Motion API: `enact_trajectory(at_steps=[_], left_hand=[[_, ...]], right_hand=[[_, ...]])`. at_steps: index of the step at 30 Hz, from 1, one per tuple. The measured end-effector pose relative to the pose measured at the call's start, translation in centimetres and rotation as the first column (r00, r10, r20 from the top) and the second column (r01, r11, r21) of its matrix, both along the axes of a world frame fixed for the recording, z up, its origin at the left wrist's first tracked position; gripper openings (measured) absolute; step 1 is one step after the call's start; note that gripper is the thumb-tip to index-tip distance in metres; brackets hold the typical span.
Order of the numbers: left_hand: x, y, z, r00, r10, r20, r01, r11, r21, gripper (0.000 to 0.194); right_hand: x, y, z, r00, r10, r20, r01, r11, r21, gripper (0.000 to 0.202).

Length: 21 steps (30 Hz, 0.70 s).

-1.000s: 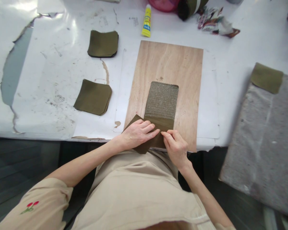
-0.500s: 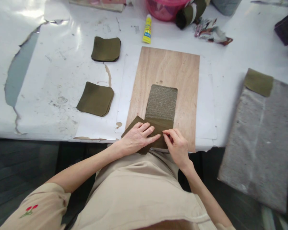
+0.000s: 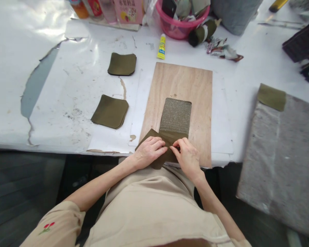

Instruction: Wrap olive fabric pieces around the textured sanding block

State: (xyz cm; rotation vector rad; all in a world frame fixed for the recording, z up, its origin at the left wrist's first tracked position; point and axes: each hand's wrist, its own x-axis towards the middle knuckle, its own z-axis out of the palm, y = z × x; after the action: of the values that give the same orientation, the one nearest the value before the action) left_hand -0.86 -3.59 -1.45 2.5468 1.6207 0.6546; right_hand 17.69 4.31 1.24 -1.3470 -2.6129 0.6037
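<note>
Near edge of counter [image 3: 56, 139]: left hand [image 3: 149, 151] lies flat on cloth [image 3: 158, 163], presumably steadying it; right hand [image 3: 187, 155] pinches, hold unclear.

Along the far side of the white-covered counter [image 3: 67, 89] stands a filled pink basket [image 3: 176, 30], a yellow tube [image 3: 161, 47] lying near its front. A dark roll [image 3: 203, 32] lies just beside the basket, close to a crumpled wrapper [image 3: 224, 50]. Behind them stands a grey container [image 3: 234, 15]. At the right, a grey slab [image 3: 278, 157] juts past the counter's near edge.
</note>
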Motion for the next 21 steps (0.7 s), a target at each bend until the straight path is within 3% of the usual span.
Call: enact_trajectory(at_steps=[10, 15, 19, 21], left_hand=[[0.1, 1.2, 0.6, 0.990, 0.128, 0.057, -0.128, 0.992, -0.015, 0.024], [0.0, 3.1, 1.1, 0.999, 0.044, 0.021, -0.043, 0.998, -0.056, 0.016], [-0.2, 3.8, 1.5, 1.000, 0.010, 0.020, -0.010, 0.999, -0.031, 0.022], [-0.3, 3.8, 1.6, 1.000, 0.001, 0.017, -0.001, 1.000, -0.012, 0.025]], right_hand=[[-0.1, -0.6, 0.0, 0.997, 0.036, -0.073, -0.034, 0.999, 0.029, 0.014], [0.4, -0.3, 0.0, 0.978, 0.047, -0.202, -0.056, 0.998, -0.040, 0.023], [0.6, 0.2, -0.4, 0.952, -0.083, -0.295, 0.027, 0.982, -0.188, 0.031], [0.7, 0.5, -0.6, 0.946, -0.069, -0.316, -0.004, 0.974, -0.226, 0.034]])
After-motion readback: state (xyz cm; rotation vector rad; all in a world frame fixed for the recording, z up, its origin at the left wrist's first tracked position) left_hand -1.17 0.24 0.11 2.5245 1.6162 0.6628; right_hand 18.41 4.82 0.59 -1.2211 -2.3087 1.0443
